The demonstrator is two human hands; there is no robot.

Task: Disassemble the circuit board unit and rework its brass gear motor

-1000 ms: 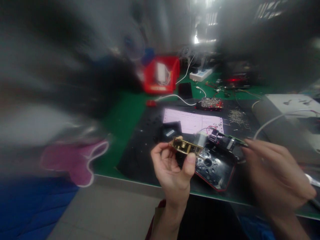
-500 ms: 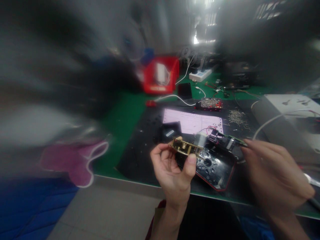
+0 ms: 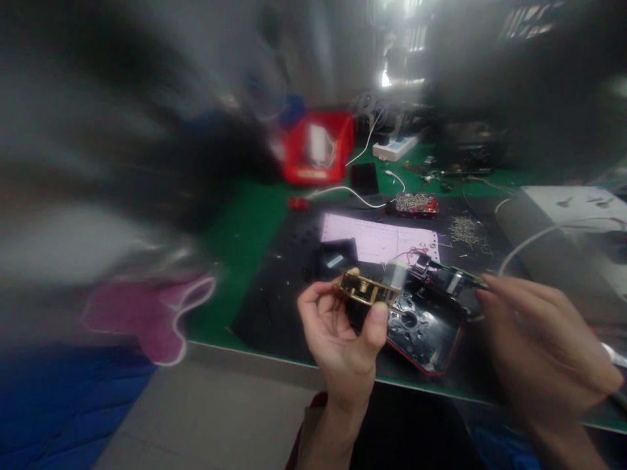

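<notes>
While our left hand point(image 3: 343, 336) pinches the brass gear unit point(image 3: 365, 288) over the black mat point(image 3: 274, 294), its long axis runs left-right toward our right hand point(image 3: 539, 346), whose fingers grip the green circuit board point(image 3: 458, 279) (blurred) just beside it.

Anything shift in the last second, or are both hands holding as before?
Almost nothing moved. The left hand still pinches the brass gear assembly; the right hand still grips the green circuit board above the black housing. Only the view drifted slightly.
</notes>
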